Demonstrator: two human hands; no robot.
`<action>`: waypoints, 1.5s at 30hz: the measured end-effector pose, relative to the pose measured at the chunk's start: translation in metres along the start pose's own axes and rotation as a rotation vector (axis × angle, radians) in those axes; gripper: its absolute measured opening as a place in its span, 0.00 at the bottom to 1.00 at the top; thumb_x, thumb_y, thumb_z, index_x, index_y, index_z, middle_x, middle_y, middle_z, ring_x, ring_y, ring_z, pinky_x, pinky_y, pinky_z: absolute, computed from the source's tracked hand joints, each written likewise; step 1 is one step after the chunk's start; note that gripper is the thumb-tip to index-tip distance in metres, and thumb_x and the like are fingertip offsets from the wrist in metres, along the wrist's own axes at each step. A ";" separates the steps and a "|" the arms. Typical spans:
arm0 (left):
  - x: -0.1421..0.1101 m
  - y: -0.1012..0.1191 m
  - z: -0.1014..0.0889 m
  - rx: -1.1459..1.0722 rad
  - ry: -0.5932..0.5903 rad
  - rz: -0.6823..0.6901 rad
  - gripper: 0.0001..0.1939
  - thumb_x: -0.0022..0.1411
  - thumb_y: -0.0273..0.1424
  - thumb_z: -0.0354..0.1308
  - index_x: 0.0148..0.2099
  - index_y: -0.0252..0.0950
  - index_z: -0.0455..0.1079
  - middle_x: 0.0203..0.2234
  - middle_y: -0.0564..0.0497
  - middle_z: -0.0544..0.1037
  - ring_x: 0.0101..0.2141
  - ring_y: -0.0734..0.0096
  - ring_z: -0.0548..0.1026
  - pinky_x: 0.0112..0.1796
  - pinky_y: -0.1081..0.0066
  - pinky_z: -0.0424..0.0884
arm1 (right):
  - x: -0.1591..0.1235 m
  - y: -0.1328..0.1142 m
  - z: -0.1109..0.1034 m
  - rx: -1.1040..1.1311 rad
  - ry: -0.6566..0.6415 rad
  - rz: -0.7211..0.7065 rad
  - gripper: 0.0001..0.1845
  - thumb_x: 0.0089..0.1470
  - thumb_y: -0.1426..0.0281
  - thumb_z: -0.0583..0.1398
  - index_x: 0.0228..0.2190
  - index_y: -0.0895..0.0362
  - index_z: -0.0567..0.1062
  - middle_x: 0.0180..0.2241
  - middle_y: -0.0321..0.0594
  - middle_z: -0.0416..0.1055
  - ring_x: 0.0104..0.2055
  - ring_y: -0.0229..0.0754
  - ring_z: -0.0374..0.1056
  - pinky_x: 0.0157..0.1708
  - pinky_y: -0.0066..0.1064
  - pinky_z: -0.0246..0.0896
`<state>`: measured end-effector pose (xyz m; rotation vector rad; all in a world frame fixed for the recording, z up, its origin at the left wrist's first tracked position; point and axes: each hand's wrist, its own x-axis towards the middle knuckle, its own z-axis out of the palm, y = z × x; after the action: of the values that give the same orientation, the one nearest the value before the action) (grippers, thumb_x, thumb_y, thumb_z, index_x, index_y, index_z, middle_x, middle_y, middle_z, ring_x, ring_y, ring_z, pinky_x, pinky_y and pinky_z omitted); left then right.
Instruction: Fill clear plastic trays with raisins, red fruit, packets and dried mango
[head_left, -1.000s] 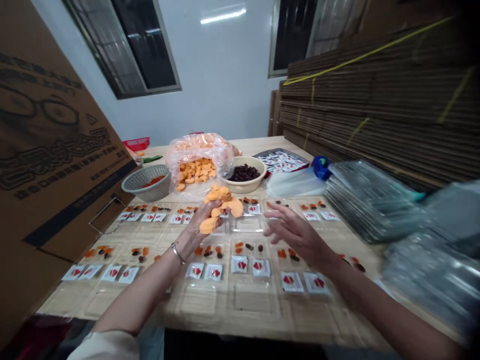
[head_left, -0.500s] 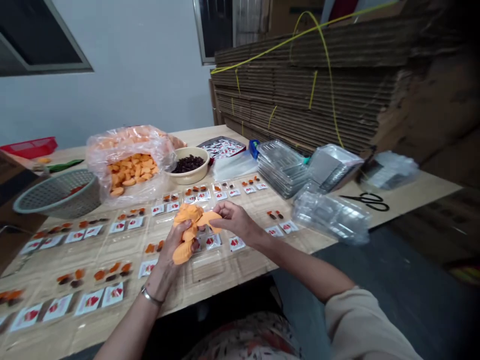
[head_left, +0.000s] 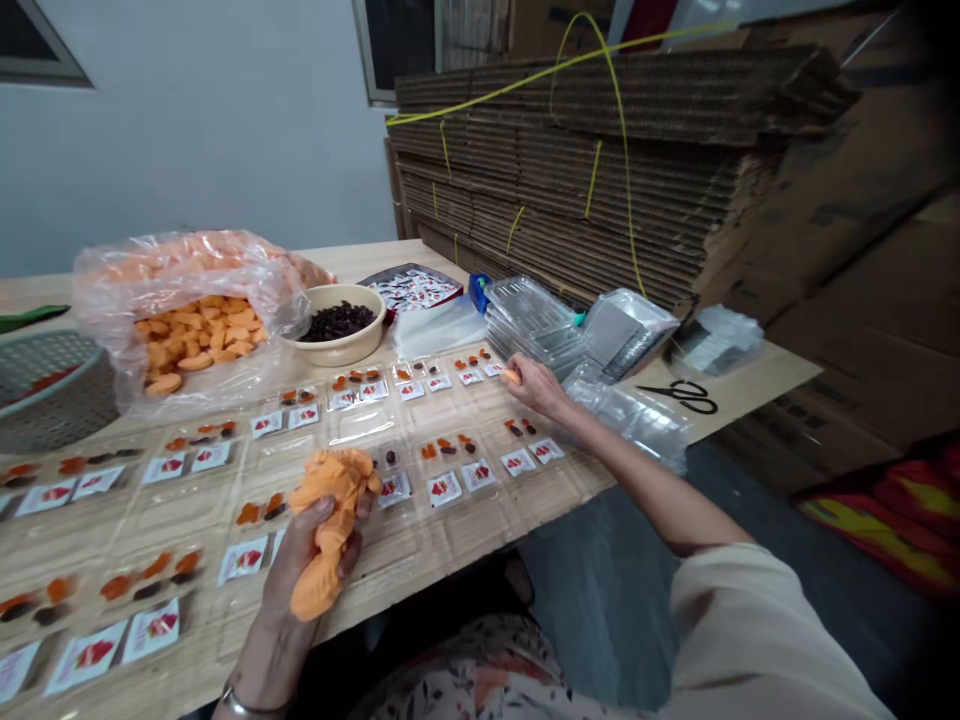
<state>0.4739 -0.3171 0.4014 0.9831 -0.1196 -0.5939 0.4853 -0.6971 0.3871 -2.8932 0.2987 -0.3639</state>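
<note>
My left hand (head_left: 311, 550) is closed around a bunch of orange oval pieces (head_left: 330, 510) with ridged edges, held low over the near side of the table. Farther out, my right hand (head_left: 536, 385) reaches over the far row of clear plastic trays. It pinches one orange oval piece (head_left: 511, 377), mostly hidden by the fingers. Beneath that hand lie small white packets with a red print (head_left: 470, 377). Rows of trays hold such packets beside small orange and dark pieces (head_left: 448, 447).
An open plastic bag of orange pieces (head_left: 202, 340) stands at the back left by a grey-green basket (head_left: 56, 395). A cream bowl (head_left: 341, 350) holds dark pieces. Stacked clear containers (head_left: 536, 320), scissors (head_left: 679, 396) and flattened cardboard (head_left: 547, 190) are to the right.
My right hand has left the bunch in my left hand and moved out to the right over the far trays with one orange piece. The view has turned to the right.
</note>
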 end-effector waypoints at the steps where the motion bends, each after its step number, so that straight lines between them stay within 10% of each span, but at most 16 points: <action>1: -0.001 0.000 0.002 -0.009 -0.005 -0.013 0.18 0.51 0.35 0.63 0.45 0.37 0.73 0.28 0.51 0.71 0.15 0.84 0.58 0.08 0.85 0.60 | -0.001 0.001 0.003 -0.044 -0.031 -0.001 0.11 0.59 0.72 0.54 0.44 0.59 0.70 0.41 0.46 0.72 0.40 0.45 0.67 0.37 0.30 0.56; 17: 0.006 -0.004 0.022 -0.108 -0.036 -0.051 0.20 0.50 0.35 0.63 0.46 0.36 0.69 0.25 0.52 0.69 0.15 0.84 0.59 0.07 0.86 0.56 | -0.012 -0.005 0.018 -0.161 -0.285 -0.232 0.13 0.59 0.82 0.52 0.39 0.66 0.76 0.46 0.56 0.71 0.51 0.49 0.64 0.51 0.35 0.57; 21: 0.012 -0.008 0.022 -0.186 -0.096 -0.074 0.19 0.51 0.35 0.62 0.45 0.33 0.68 0.25 0.53 0.69 0.16 0.84 0.59 0.08 0.87 0.54 | -0.029 -0.053 0.008 0.447 -0.177 -0.291 0.13 0.64 0.68 0.55 0.46 0.59 0.73 0.46 0.49 0.73 0.47 0.47 0.69 0.48 0.39 0.64; 26: 0.020 -0.012 0.025 -0.300 -0.107 -0.035 0.19 0.54 0.33 0.61 0.47 0.32 0.67 0.26 0.52 0.69 0.20 0.82 0.64 0.09 0.89 0.52 | -0.054 -0.132 0.006 1.370 -0.513 -0.282 0.28 0.50 0.60 0.68 0.50 0.53 0.67 0.45 0.42 0.74 0.44 0.42 0.72 0.42 0.35 0.70; 34: 0.019 -0.005 0.023 -0.495 -0.129 -0.006 0.29 0.58 0.29 0.56 0.62 0.32 0.60 0.31 0.48 0.72 0.25 0.79 0.69 0.09 0.91 0.52 | -0.065 -0.155 0.019 1.561 -0.492 -0.083 0.18 0.50 0.58 0.67 0.35 0.56 0.71 0.28 0.33 0.73 0.24 0.33 0.68 0.25 0.26 0.66; 39: 0.015 -0.005 0.003 -0.561 -0.118 0.043 0.35 0.56 0.26 0.56 0.66 0.33 0.55 0.40 0.43 0.74 0.27 0.78 0.71 0.08 0.90 0.55 | -0.051 -0.108 0.016 1.336 -0.197 0.007 0.18 0.52 0.55 0.65 0.34 0.56 0.70 0.25 0.31 0.70 0.21 0.33 0.63 0.22 0.26 0.58; 42: 0.012 -0.008 -0.006 -0.561 -0.113 0.054 0.35 0.56 0.25 0.56 0.66 0.35 0.54 0.42 0.42 0.75 0.28 0.77 0.71 0.09 0.89 0.58 | -0.033 -0.071 0.017 0.798 0.109 -0.040 0.13 0.54 0.61 0.63 0.34 0.57 0.71 0.27 0.34 0.70 0.26 0.37 0.65 0.28 0.28 0.58; 45: 0.010 -0.010 -0.006 -0.538 -0.093 0.055 0.34 0.55 0.25 0.58 0.64 0.38 0.57 0.45 0.43 0.75 0.28 0.77 0.71 0.09 0.89 0.59 | -0.016 -0.045 0.021 0.215 0.127 -0.120 0.06 0.59 0.68 0.59 0.37 0.58 0.72 0.37 0.44 0.74 0.38 0.44 0.69 0.38 0.31 0.59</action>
<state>0.4798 -0.3218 0.3888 0.4297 -0.0627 -0.5801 0.4837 -0.6465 0.3742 -2.6876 0.0989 -0.5652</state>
